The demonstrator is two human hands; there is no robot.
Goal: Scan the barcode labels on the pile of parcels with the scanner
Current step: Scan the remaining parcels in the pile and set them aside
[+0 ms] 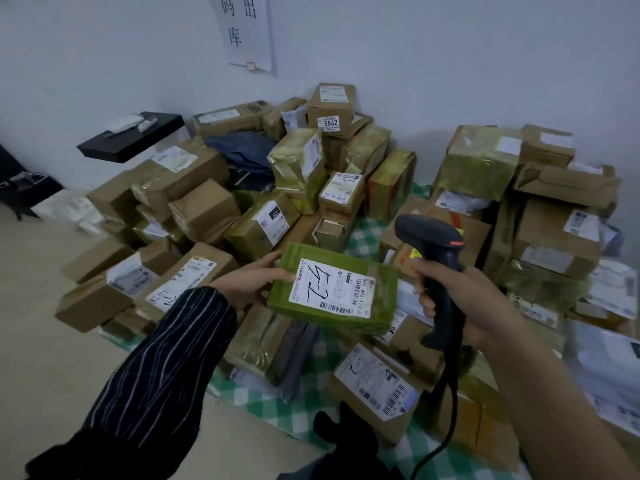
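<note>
A flat green parcel is held up over the pile, its white barcode label with black handwriting facing me. My left hand, in a striped sleeve, grips the parcel's left edge. My right hand grips the handle of a black corded scanner, just right of the parcel. The scanner's head sits above the parcel's right end. A large pile of parcels lies beyond and below.
Brown and yellow-taped boxes cover a green checked cloth on the floor, with a taller stack on the right. A black shelf juts from the white wall at left. Bare floor lies to the left. The scanner cable hangs down.
</note>
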